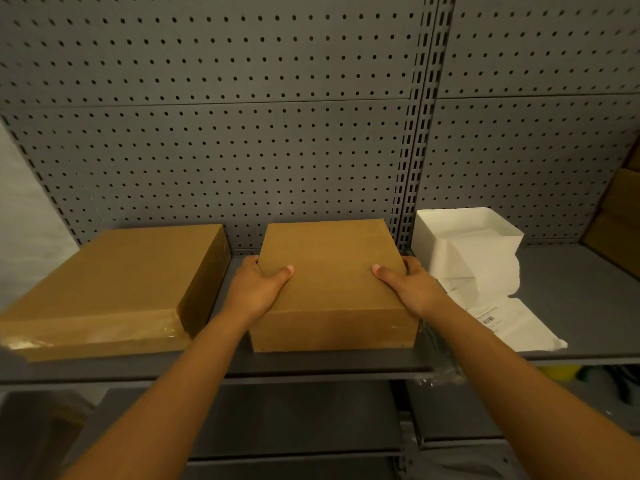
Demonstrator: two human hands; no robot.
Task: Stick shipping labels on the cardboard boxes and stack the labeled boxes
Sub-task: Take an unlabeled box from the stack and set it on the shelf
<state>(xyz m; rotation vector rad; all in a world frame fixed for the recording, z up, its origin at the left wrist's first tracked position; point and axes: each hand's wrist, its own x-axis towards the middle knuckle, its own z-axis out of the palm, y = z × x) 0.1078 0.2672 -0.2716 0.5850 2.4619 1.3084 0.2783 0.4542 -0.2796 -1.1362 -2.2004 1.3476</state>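
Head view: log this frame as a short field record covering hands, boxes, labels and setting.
left hand: grips left side of the middle box, thumb on top
right hand: grips its right side, thumb on top
middle box: on the shelf, no label visible
flat box: left of it, taped, untouched
label sheets: right, spilling from a white tray
backdrop: grey pegboard

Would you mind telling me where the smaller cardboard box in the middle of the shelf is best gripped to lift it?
Probably by its two opposite side walls, coming from the front, as the left hand and right hand do now. The smaller cardboard box sits flat with gaps on both sides, leaving room for fingers down each wall.
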